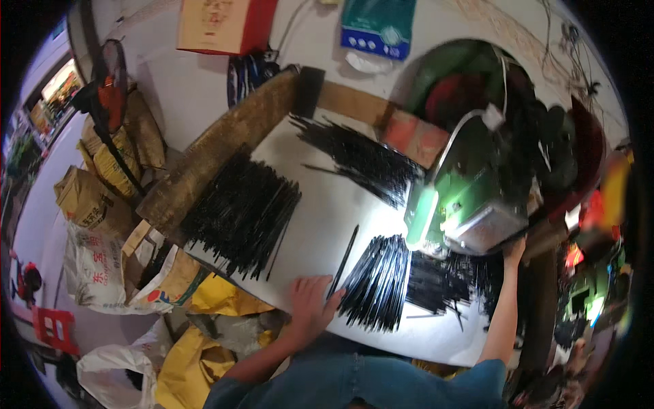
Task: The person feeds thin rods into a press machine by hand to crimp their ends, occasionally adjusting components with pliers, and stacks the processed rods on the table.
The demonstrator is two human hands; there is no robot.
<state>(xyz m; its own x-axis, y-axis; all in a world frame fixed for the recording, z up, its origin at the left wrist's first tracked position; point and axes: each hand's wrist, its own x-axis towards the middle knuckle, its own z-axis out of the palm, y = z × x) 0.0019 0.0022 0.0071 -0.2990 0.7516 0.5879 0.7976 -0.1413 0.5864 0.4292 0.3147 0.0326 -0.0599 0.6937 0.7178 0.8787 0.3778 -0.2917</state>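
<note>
Left hand (310, 300) lies flat (fingers spread) touching one black rod (343, 261).

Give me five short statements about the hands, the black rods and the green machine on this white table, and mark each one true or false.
1. The left hand lies flat on the white table. True.
2. The right hand grips a loose black rod. False: it reaches up to the underside of the green machine.
3. One thin black rod lies alone, apart from the bundles. True.
4. All black rods form one pile. False: several separate piles lie on the table, such as the far-left pile and the pile by the left hand.
5. The green machine stands at the table's left edge. False: it is on the right.
</note>
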